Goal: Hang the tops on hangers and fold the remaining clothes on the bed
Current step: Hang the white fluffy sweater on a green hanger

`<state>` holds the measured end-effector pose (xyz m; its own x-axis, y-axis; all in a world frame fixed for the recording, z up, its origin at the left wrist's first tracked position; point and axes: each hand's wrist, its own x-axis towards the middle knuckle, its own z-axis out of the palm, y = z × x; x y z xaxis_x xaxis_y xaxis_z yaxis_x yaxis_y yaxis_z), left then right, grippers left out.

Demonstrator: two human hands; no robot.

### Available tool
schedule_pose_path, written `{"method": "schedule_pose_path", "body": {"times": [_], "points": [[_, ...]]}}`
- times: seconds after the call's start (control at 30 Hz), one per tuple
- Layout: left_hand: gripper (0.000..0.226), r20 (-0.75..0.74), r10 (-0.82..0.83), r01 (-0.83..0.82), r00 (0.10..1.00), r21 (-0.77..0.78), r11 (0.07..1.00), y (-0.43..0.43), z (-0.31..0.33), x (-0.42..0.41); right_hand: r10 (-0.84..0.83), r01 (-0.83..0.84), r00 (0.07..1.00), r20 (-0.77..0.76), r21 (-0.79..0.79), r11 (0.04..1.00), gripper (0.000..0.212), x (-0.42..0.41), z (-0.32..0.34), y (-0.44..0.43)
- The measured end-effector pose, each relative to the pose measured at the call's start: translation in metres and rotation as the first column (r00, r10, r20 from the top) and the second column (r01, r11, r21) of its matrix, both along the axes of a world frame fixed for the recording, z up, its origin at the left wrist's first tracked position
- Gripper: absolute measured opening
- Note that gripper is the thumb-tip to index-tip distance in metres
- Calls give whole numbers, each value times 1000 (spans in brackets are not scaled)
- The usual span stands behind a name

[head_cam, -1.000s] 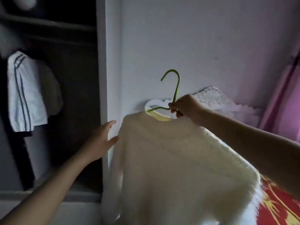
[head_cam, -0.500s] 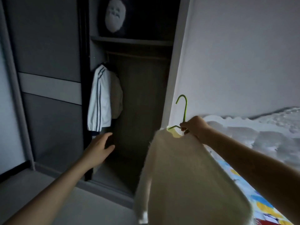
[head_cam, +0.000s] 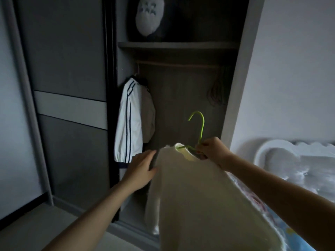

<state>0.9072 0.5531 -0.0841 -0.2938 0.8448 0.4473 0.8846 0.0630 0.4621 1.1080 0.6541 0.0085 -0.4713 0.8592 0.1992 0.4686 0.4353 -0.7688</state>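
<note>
Gripping the green hanger (head_cam: 201, 129) just below its hook, the right hand (head_cam: 212, 151) is holding it up in front of the open wardrobe (head_cam: 241, 87). Its fingers (head_cam: 203, 144) are curling tightly round the wire where the hook meets the shoulders. The hook is pointing up and is hanging on nothing; it is sitting well below the rail (head_cam: 177, 63).

The cream sweater (head_cam: 208, 196) is hanging from the hanger with the wire passing through its neck opening. Its body is draping down towards the camera and one sleeve is dangling at the left side, in front of the wardrobe floor.

The left hand (head_cam: 140, 169) is reaching forward just beside the sweater's left shoulder. Its fingers (head_cam: 146, 155) are lying straight and relaxed, holding nothing; whether the thumb is touching the knit I cannot tell.

Inside the wardrobe, a white jacket (head_cam: 128, 122) with dark stripes down the sleeve is hanging at the left end of the rail. A bunch of dark empty hangers (head_cam: 216, 95) is hanging at the right end. A shelf (head_cam: 177, 45) is running above the rail, and a grey plush toy (head_cam: 149, 15) is sitting on it. To the right, the bed (head_cam: 308, 174) is standing against the wall.
</note>
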Motion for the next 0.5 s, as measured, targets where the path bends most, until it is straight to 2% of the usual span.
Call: {"method": "schedule_pose_path", "body": {"times": [0.1,0.2,0.37,0.5], "points": [[64,-82,-2,-2,997,-42,999,50,10,-20,119,-120,993,22,64,991,36,-39,4,35],[68,-138,28,-37,990,-61,997,91,18,-51,162,-162,987,4,79,984,38,-80,12,71],[79,-144,59,-68,988,-59,996,151,17,-116,290,-288,955,-57,29,957,43,-145,31,129],[86,-134,91,-97,987,-35,995,195,25,-156,308,-305,944,-115,42,951,35,-183,39,170]]}}
